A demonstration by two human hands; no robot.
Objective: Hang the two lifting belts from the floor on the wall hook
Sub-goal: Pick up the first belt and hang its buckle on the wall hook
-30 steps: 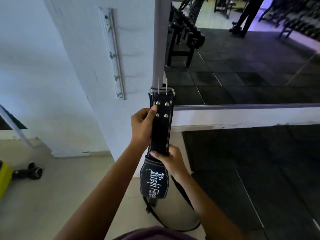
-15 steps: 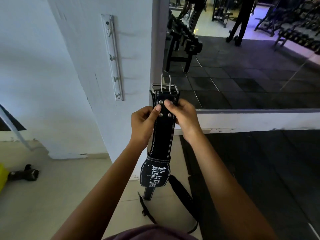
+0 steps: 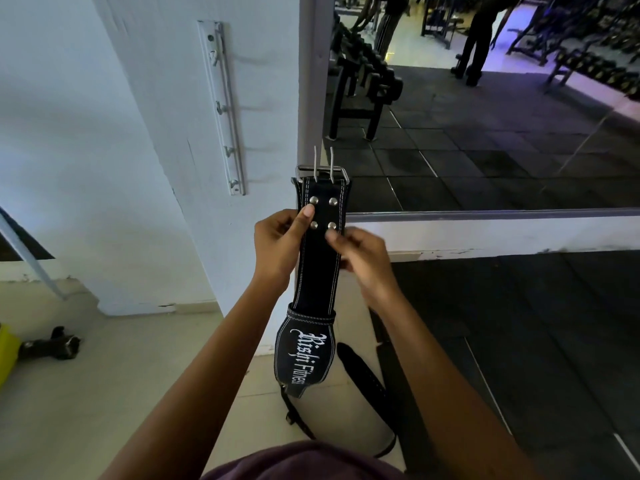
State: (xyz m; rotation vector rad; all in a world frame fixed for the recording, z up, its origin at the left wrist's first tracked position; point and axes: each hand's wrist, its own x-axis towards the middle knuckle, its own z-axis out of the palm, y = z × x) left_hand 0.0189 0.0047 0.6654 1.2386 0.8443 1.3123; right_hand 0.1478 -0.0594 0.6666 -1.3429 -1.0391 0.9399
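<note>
I hold a black lifting belt [image 3: 317,271] upright in front of me, its metal buckle [image 3: 322,172] on top with two prongs pointing up. My left hand [image 3: 277,247] grips the belt's left edge just below the buckle, thumb on the rivets. Fingertips of my right hand [image 3: 360,252] touch its right edge near the lower rivets. The belt's wide lettered part hangs low. A second black belt [image 3: 363,379] lies curled on the floor below. A white hook rail [image 3: 221,109] with several hooks is fixed to the wall, up and left of the buckle.
A mirror [image 3: 485,116] to the right reflects dumbbell racks and a standing person. Black rubber mats [image 3: 519,323] cover the floor on the right, pale tiles on the left. A dark dumbbell [image 3: 52,344] and a yellow object [image 3: 5,355] lie at the far left.
My right hand moved up from the belt's lower part to the rivets near the buckle, then slipped slightly down its right edge. The belt stays upright in my left hand.
</note>
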